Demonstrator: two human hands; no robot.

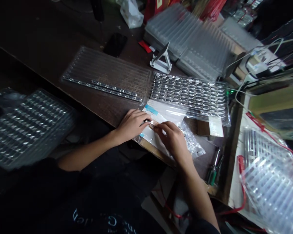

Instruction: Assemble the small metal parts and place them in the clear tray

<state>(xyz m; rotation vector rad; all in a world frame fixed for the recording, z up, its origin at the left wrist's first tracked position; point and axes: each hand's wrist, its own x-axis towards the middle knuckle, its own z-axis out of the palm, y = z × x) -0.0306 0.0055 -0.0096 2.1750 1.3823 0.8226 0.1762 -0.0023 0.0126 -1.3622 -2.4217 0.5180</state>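
My left hand (131, 123) grips a small metal connector part (148, 122) between thumb and fingers at the near edge of the dark table. My right hand (172, 137) meets it fingertip to fingertip, pinching a tiny piece against the part. Both hands rest over a clear plastic bag (192, 143) of small shiny parts lying on white paper. Just beyond the hands lies a clear blister tray (189, 94) filled with rows of connectors. To its left a second tray (107, 74) holds connectors only along its near rows.
A white phone stand (161, 60) and a dark phone (115, 44) sit behind the trays. Stacked ribbed trays (192, 39) fill the back. More trays lie at the left (26, 125) and right (271, 182). Screwdrivers (216, 167) lie at the right table edge, cables behind.
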